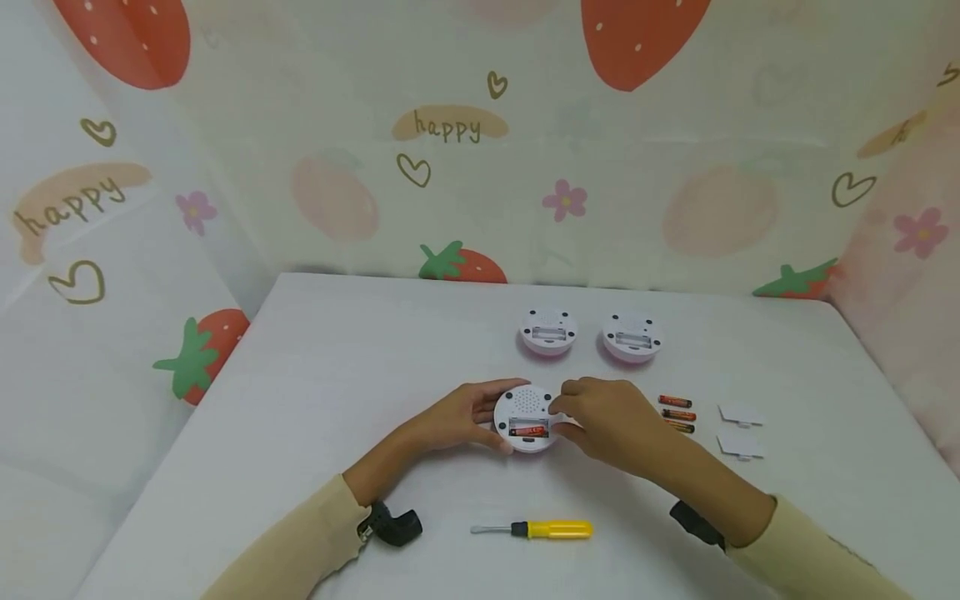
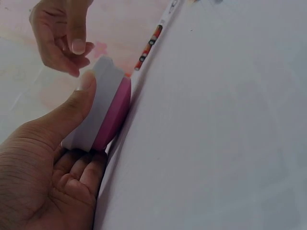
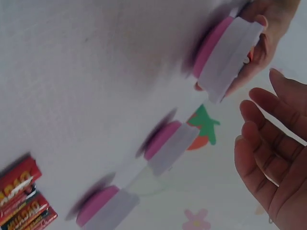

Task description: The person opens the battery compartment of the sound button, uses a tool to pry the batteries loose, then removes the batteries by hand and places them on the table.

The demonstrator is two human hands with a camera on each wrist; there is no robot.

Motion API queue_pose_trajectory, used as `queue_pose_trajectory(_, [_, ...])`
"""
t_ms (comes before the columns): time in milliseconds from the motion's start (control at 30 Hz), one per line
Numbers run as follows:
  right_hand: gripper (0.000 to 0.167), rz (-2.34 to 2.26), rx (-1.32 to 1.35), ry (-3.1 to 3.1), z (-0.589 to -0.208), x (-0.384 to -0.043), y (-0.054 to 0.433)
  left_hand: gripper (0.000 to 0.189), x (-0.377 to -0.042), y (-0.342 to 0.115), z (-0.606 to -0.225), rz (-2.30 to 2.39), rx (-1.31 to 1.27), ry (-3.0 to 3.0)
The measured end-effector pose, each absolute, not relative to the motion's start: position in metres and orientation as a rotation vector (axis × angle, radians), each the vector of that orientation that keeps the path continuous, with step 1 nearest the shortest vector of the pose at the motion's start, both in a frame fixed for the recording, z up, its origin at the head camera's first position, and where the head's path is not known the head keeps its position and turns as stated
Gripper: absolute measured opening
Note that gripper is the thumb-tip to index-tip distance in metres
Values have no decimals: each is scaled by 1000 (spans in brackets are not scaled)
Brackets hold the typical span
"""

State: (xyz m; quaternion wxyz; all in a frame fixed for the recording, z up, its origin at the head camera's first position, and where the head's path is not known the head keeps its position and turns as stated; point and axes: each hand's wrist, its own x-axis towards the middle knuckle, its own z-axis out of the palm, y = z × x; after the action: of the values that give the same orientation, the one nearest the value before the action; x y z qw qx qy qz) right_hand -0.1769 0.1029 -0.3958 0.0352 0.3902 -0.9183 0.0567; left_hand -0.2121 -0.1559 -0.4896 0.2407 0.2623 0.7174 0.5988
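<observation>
A round device (image 1: 527,402), white above and pink below, lies with its battery compartment facing up in the head view. One red battery (image 1: 528,432) sits along the near side of that compartment. My left hand (image 1: 461,417) grips the device by its left edge, thumb on the near side and fingers around the far side. Over the device's right side hovers my right hand (image 1: 615,421). In the right wrist view its fingers (image 3: 261,148) are loosely bent, apart from the device, with nothing seen between them.
Two similar devices (image 1: 549,333) (image 1: 632,337) rest behind, compartments up without batteries. Right of my right hand lie three red batteries (image 1: 677,414) and two white covers (image 1: 740,446). A yellow-handled screwdriver (image 1: 558,530) lies in front. A patterned cloth (image 1: 615,208) hangs behind the table.
</observation>
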Motion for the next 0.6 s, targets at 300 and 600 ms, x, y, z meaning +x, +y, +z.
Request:
queue_pose_trajectory(300, [20, 185, 1267, -2799, -405, -183, 92, 92, -212, -157, -489, 1631, 719, 1972])
queue_pose_trajectory(600, [18, 203, 1285, -2806, -407, -185, 84, 91, -212, -157, -489, 1640, 738, 1958])
